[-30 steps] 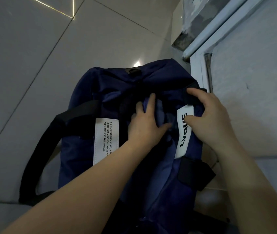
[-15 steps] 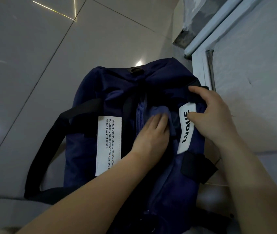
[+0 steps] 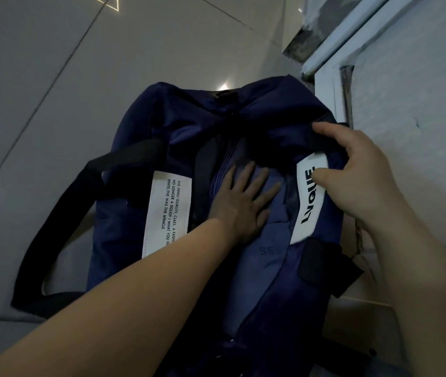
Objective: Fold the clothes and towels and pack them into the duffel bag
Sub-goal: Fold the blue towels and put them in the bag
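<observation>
A navy duffel bag point(image 3: 124, 240) lies open on the floor, with white text labels on both flaps and black strap handles. Inside its opening sits a folded blue garment point(image 3: 268, 240). My left hand point(image 3: 239, 201) presses flat on that garment with its fingers spread and straight. My right hand point(image 3: 352, 175) grips the bag's right flap at its black handle, thumb on the white label, pulling the opening wide. The lower part of the bag's inside is dark and hard to make out.
Pale glossy floor tiles point(image 3: 66, 77) spread to the left and behind the bag. A white-framed door or panel point(image 3: 412, 104) rises close against the bag's right side. The bag's left strap point(image 3: 53, 227) loops out over the floor.
My left hand drew back from the far part of the opening and flattened, fingers spread, pressing the blue garment down. My right hand kept its grip on the right flap.
</observation>
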A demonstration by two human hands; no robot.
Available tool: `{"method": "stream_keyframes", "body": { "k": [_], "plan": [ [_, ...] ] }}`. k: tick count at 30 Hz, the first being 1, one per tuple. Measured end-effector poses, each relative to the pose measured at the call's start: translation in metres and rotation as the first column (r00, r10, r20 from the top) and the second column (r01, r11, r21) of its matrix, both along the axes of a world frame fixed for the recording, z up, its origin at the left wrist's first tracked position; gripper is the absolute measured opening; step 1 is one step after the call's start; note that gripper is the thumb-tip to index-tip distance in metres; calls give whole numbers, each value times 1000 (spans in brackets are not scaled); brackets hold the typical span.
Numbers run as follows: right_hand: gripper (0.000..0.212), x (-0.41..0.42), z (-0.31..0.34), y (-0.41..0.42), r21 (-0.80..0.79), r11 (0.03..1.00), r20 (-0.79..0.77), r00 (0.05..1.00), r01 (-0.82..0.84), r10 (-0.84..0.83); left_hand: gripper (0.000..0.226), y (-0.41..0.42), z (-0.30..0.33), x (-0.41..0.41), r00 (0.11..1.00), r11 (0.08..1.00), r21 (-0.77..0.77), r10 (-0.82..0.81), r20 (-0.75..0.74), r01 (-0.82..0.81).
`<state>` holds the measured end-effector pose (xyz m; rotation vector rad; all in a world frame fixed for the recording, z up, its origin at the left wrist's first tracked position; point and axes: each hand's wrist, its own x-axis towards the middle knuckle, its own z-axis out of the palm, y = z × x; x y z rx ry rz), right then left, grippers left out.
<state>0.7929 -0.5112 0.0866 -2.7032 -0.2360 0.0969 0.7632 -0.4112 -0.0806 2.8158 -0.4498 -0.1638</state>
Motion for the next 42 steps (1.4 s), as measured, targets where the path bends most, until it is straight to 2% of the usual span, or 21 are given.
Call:
{"method": "stream_keyframes", "body": {
  "k": [6, 9, 11, 14, 16, 18, 20, 22, 25, 28, 31, 34, 37, 39, 42],
  "plan": [
    [68, -4, -15, -8, -24, 999, -19, 999, 48, -48, 59, -2, 7, 11, 979, 998, -56, -12, -203, 0],
    [68, -7, -20, -13, -58, 997, -25, 998, 53, -54, 57, 9, 16, 0, 987, 995, -75, -78, -137, 68],
    [65, -12, -21, -13, -89, 995, -16, 999, 45, -46, 52, 20, 22, -20, 994, 985, -159, -78, -71, 66],
    [61, -31, -21, -6, -142, 987, 57, 996, 70, -63, 34, 39, 47, -51, 993, 957, -265, -113, 34, 118],
    [62, -53, -19, 3, -163, 984, 104, 993, 68, -52, 24, 53, 84, -66, 978, 964, -166, -196, 77, 207],
    [64, -75, -18, 12, -171, 982, 113, 992, 74, -55, 29, 64, 124, -74, 962, 969, 5, -248, 118, 249],
    [64, -97, -13, 23, -88, 989, 59, 991, 121, -117, 38, 77, 157, -84, 933, 931, 206, -332, 141, 300],
    [61, -120, 0, 34, 22, 987, 10, 987, 160, -160, 32, 94, 181, -94, 874, 797, 444, -482, 63, 408],
    [52, -148, 31, 42, 23, 995, 9, 995, 95, -95, 23, 116, 223, -113, 799, 565, 683, -600, -45, 463],
    [40, -173, 75, 50, 77, 997, 3, 1000, -29, 29, 23, 136, 284, -142, 804, 485, 761, -589, -80, 431],
    [25, -200, 120, 69, 149, 977, -77, 983, -153, 165, 25, 165, 337, -178, 857, 511, 787, -513, -43, 345],
    [7, -228, 162, 98, 325, 927, -121, 964, -188, 239, 24, 198, 374, -219, 933, 535, 819, -361, -3, 209],
    [8, -251, 197, 128, 428, 879, -144, 944, -212, 298, 20, 228, 405, -259, 960, 577, 805, -278, 32, 140],
    [5, -262, 219, 150, 396, 871, -175, 907, -291, 383, 16, 245, 417, -282, 967, 633, 763, -252, 43, 131],
    [8, -277, 247, 188, 248, 861, -198, 847, -445, 494, 22, 273, 421, -307, 982, 736, 670, -179, 51, 99]
  ]
}}
